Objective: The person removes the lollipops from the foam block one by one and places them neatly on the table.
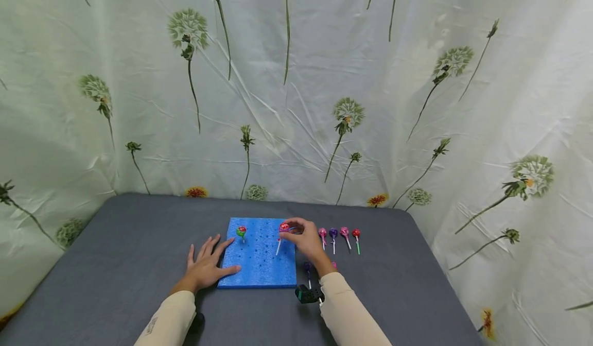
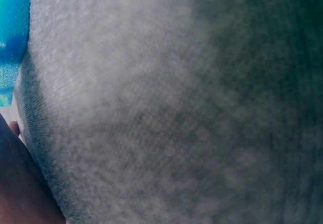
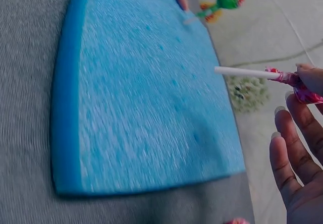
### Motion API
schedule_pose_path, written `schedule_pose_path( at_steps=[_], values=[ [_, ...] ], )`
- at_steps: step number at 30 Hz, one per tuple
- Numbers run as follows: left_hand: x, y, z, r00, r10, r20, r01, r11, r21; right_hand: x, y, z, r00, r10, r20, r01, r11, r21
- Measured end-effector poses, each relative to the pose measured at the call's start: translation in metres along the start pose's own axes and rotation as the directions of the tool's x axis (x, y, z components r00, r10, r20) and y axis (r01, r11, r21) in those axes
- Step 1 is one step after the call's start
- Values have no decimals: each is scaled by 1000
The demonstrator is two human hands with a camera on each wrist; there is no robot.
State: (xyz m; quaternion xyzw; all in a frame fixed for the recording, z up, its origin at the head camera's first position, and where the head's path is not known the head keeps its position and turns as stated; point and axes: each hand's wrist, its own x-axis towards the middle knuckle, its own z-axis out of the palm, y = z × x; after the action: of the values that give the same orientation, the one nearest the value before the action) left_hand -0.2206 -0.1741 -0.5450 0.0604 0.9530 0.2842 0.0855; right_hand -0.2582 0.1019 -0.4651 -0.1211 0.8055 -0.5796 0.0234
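Observation:
In the head view, my right hand (image 1: pixel 306 240) pinches a red-wrapped lollipop (image 1: pixel 284 227) by its wrapped head, over the right part of a blue foam board (image 1: pixel 259 279) dotted with small holes. The white stick (image 3: pixel 245 72) points toward the board in the right wrist view, its tip apart from the surface. A green-and-red lollipop (image 1: pixel 241 231) stands upright in the board's upper left. My left hand (image 1: pixel 204 270) lies with fingers spread at the board's left edge, thumb and index finger touching it. The left wrist view shows mostly blurred grey cloth.
Right of the board, several lollipops lie in a row: a pink one (image 1: pixel 322 232), a purple one (image 1: pixel 333 232), another pink one (image 1: pixel 344 231) and a red one (image 1: pixel 356 232). A dark purple lollipop (image 1: pixel 308 267) lies nearer, partly hidden by my right arm. Behind the grey table (image 1: pixel 153 232) hangs a flowered curtain (image 1: pixel 287 130).

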Motion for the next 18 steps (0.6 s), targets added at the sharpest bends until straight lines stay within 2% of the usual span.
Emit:
schedule_pose_path(
  at_steps=[4, 12, 18],
  values=[
    [1, 1, 1, 1000, 4, 8, -4, 1000, -9, -10, -10, -16, 1000, 0, 7, 0, 1000, 11],
    [3, -2, 3, 1000, 3, -7, -3, 1000, -8, -10, 27, -33, 1000, 29, -8, -29, 1000, 2],
    [2, -2, 2, 1000, -3, -3, 3, 1000, -7, -14, 38, -41, 999, 28, -42, -27, 999, 38]
  ],
)
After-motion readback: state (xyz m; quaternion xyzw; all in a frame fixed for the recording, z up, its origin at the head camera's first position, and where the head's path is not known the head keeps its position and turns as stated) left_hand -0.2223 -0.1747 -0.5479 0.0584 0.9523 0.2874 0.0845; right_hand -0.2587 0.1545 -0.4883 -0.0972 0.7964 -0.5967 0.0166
